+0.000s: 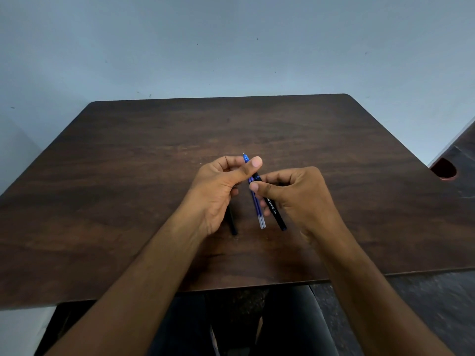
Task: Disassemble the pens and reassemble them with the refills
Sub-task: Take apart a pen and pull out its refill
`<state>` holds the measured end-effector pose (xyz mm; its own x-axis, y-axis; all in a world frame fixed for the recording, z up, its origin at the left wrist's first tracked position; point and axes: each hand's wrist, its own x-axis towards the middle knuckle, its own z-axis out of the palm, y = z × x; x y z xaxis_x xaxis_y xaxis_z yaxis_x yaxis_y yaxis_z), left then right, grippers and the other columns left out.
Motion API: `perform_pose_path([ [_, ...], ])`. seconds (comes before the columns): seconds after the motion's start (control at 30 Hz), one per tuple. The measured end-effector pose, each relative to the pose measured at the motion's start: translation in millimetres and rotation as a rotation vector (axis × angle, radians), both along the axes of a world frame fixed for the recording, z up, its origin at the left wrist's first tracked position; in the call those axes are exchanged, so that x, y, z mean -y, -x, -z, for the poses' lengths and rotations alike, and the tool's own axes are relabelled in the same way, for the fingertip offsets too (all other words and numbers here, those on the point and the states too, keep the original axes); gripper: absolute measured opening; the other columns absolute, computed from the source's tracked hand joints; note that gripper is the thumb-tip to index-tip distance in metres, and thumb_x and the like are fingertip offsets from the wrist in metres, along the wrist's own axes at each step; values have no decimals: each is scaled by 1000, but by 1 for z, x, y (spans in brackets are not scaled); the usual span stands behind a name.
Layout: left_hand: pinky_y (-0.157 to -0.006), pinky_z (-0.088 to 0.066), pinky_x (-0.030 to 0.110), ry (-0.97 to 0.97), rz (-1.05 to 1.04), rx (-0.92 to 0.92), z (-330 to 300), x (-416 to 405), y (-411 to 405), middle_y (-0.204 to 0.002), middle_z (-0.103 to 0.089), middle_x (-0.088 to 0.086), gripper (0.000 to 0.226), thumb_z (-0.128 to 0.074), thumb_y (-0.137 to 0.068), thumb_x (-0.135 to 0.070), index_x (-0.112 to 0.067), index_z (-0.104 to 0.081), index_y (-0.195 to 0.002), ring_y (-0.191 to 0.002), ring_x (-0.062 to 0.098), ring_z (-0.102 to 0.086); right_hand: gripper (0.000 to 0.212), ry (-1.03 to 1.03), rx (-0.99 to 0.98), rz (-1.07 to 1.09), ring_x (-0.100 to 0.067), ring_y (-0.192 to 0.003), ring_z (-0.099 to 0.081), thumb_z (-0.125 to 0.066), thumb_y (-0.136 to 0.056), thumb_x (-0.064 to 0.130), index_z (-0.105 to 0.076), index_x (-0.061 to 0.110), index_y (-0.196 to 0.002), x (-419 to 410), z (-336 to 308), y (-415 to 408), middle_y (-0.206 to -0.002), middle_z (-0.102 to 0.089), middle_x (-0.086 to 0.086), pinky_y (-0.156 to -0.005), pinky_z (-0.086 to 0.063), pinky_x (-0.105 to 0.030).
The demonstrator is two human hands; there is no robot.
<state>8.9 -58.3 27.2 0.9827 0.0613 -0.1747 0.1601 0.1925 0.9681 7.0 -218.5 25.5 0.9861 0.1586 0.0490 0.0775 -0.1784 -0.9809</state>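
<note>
Above the middle of the dark wooden table (128, 176), my left hand (218, 191) pinches two blue refills (257, 206) near their tips between thumb and fingers. Their clear ends hang down toward me. A second dark pen part (232, 222) pokes out below my left palm; how it is held is hidden. My right hand (298, 194) grips a black pen barrel (273, 211) with white lettering, thumb and fingers curled round its upper end, right beside the refills.
A pale wall stands behind the table's far edge. A dark surface with a red-rimmed round hole (444, 169) lies at the right. My legs in dark trousers (282, 322) show under the near edge.
</note>
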Motion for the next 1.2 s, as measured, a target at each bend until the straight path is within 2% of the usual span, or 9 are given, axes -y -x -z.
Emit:
perform_pose_path([
  [0.1, -85, -37, 35, -15, 153, 24, -3, -6, 2, -115, -75, -9, 28, -65, -92, -36, -22, -74, -114, -103, 10, -61, 20, 8, -2, 13, -15, -54, -68, -79, -84, 13, -78, 0, -98, 0, 1, -1, -72, -75, -14, -56, -61, -31],
  [0.17, -87, -36, 35, -38, 179, 46, -3, -9, 4, -117, -75, -7, 25, -58, -98, -27, -22, -74, -117, -106, 7, -65, 20, 4, -2, 14, -15, -54, -67, -80, -83, 13, -78, -1, -97, 0, 1, -1, -71, -75, -16, -55, -61, -30],
  [0.43, -79, -40, 34, -77, -69, 17, -2, -5, 4, -82, -71, -7, 45, -86, -48, -58, -24, -76, -77, -86, 14, -56, 20, 19, 7, -1, -22, -57, -69, -82, -81, 17, -78, 2, -94, -6, 3, -2, -71, -75, -16, -61, -63, -41],
  [0.53, -90, -39, 37, -61, 101, 8, 0, -10, 4, -107, -76, -6, 44, -73, -76, -57, -23, -77, -104, -104, 17, -60, 19, 12, 7, 9, -19, -56, -70, -82, -81, 17, -79, 4, -94, -6, 4, -2, -70, -76, -11, -59, -63, -38],
  [0.63, -90, -36, 37, -23, 229, 27, -1, -16, 8, -121, -73, -6, 30, -58, -97, -33, -22, -71, -121, -109, 8, -64, 19, 25, 15, 19, -19, -56, -70, -82, -82, 16, -79, 3, -96, -5, 4, -1, -71, -76, -11, -58, -62, -35],
  [0.97, -69, -36, 29, -20, 11, -5, -3, -10, 5, -68, -65, -8, 32, -85, -56, -43, -22, -65, -69, -64, 7, -51, 21, 29, 50, 1, -15, -54, -70, -84, -78, 17, -78, 5, -94, -11, 4, 1, -62, -74, -2, -55, -61, -31],
  [1.03, -76, -36, 32, -41, 77, 11, -3, -11, 6, -73, -67, -8, 33, -81, -64, -49, -22, -68, -77, -71, 7, -54, 19, 34, 58, 13, -16, -53, -69, -84, -79, 18, -79, 6, -93, -11, 4, 1, -61, -74, -3, -55, -61, -32],
  [1.1, -84, -36, 34, -30, 178, 23, -2, -13, 7, -102, -75, -9, 40, -72, -80, -52, -20, -75, -104, -94, 10, -59, 18, 30, 58, 30, -17, -52, -69, -84, -79, 18, -79, 7, -92, -11, 4, 0, -62, -74, -5, -54, -61, -32],
  [1.2, -88, -36, 33, 30, 261, 33, -3, -22, 8, -129, -69, -7, 32, -55, -99, -28, -22, -67, -128, -110, 7, -61, 17, 37, 49, 31, -16, -51, -67, -83, -80, 17, -79, 6, -92, -10, 3, -1, -62, -73, -6, -54, -60, -30],
])
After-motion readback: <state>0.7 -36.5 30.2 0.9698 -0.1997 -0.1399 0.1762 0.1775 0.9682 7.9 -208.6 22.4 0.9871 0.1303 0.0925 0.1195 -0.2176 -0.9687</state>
